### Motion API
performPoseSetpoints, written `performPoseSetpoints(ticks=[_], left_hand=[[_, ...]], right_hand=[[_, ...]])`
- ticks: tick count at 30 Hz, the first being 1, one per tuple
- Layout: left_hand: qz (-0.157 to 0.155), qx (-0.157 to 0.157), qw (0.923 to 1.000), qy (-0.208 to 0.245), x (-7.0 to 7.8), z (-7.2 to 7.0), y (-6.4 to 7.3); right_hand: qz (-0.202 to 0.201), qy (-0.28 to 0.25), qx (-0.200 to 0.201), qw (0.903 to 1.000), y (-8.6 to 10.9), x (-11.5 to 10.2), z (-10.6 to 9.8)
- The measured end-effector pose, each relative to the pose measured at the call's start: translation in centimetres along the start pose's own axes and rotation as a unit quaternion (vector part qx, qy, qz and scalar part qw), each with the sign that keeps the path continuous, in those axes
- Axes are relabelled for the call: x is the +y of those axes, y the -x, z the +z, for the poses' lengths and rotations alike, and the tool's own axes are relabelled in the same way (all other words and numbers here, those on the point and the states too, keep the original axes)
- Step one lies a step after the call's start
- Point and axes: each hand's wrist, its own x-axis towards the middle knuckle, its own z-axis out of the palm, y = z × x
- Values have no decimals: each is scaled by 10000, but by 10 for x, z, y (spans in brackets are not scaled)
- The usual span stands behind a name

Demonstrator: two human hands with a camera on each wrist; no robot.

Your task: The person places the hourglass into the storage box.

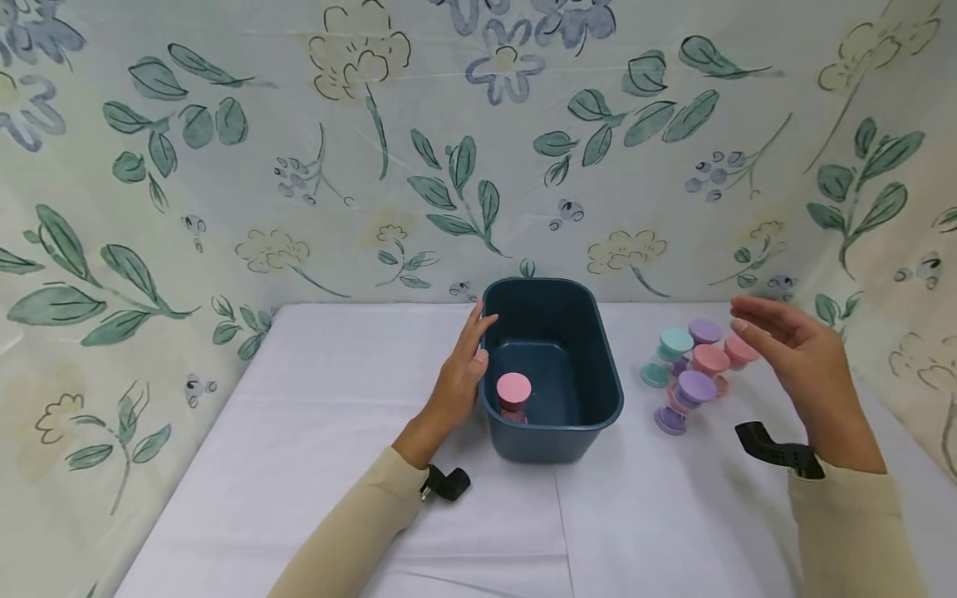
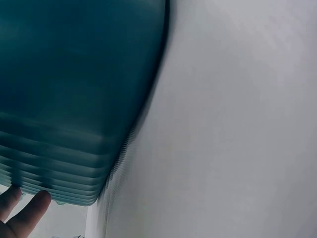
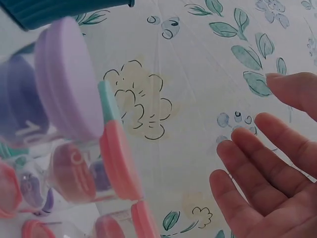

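Note:
A dark teal plastic bin [image 1: 549, 444] stands on the white-covered table, with one pink-capped sand timer [image 1: 513, 387] upright inside its near left corner. My left hand [image 1: 453, 380] rests with extended fingers against the bin's left side; two fingertips [image 2: 30, 213] show at its ribbed wall in the left wrist view. Right of the bin, several sand timers stand bunched together: a purple one [image 1: 695, 389] in front, a teal one [image 1: 675, 340], pink ones [image 1: 710, 359] and another purple one [image 1: 705, 330]. Just right of them, my right hand [image 1: 811, 374] hovers, holding nothing, its fingers extended.
A floral cloth [image 1: 508, 208] hangs right behind the table's back edge. White cloth [image 1: 336, 415] covers the tabletop. Each wrist wears a black camera mount [image 1: 777, 453].

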Motion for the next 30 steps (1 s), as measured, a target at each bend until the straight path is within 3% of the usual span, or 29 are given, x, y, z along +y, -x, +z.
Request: performPoseSetpoints(ticks=[4,17,30], left_hand=[[3,28,10000,-21,0,0,1],[-23,-15,10000,85,-1,-1,-1],[-13,-17,9999,150,-2,0,1]], right_hand=[[97,-26,142,9998,-2,10,-3],[479,-208,54,9986,-9,32,-9],[651,18,26,9979,-11,53,-9]])
